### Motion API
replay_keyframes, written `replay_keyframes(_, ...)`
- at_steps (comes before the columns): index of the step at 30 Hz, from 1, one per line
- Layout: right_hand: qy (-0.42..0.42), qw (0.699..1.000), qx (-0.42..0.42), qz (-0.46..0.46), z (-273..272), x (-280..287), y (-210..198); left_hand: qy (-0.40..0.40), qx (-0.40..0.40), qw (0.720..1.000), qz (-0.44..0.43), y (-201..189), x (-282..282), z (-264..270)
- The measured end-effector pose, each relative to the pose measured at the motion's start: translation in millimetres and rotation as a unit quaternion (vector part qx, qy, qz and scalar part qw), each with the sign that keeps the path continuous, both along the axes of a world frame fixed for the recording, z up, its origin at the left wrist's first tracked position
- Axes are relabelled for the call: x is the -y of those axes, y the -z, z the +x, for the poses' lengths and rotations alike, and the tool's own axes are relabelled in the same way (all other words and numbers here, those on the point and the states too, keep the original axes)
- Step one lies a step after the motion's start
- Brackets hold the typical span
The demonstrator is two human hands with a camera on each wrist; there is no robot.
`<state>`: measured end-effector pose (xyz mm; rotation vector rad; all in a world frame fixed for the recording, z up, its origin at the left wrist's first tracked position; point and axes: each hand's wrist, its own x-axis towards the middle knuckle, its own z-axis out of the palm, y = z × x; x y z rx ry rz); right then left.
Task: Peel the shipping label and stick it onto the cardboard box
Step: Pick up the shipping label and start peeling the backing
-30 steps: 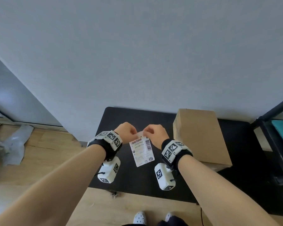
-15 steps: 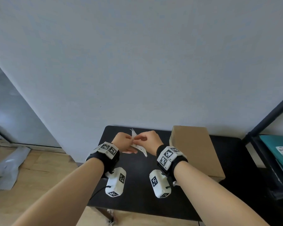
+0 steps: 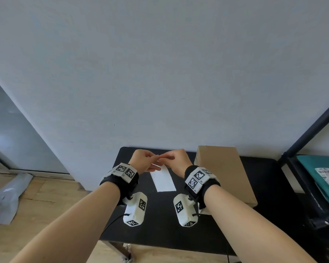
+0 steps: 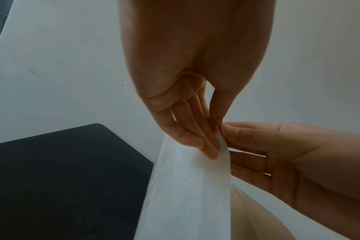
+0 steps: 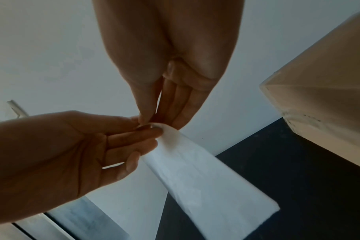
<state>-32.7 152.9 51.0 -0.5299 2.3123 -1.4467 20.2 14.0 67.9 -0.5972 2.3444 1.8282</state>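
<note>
The shipping label (image 3: 163, 179) hangs from both hands over the black table (image 3: 160, 230), its blank white side facing me. My left hand (image 3: 156, 158) and right hand (image 3: 162, 156) meet at its top edge, fingertips pinching the same corner. In the left wrist view the left hand (image 4: 215, 146) pinches the label (image 4: 187, 186) beside the right hand's fingers (image 4: 247, 139). In the right wrist view the right hand (image 5: 150, 121) pinches the curled corner of the label (image 5: 206, 175). The plain cardboard box (image 3: 222, 173) stands on the table just right of my right wrist, also close by as the cardboard box (image 5: 329, 105).
A grey wall rises right behind the table. A black shelf rack (image 3: 311, 130) stands at the right, holding a teal parcel (image 3: 323, 179) with a label. Grey plastic wrap (image 3: 6, 196) lies on the wooden floor at the left.
The label has turned from its printed face to its blank side. Both hands moved up and away with it, and their fingertips came together at its top corner.
</note>
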Motion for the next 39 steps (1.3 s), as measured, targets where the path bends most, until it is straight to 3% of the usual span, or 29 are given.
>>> replay_keyframes(15, -0.002, 0.999, 0.039, 0.003, -1.7, -10.1, 7.0, 0.022, -0.011, 1.000, -0.005, 4.4, -8.5, -1.1)
replay_keyframes(39, 0.034, 0.992, 0.087, -0.081, 12.2, -19.6, 0.8, 0.024, -0.044, 0.999, -0.002, 0.5, -14.1, 11.7)
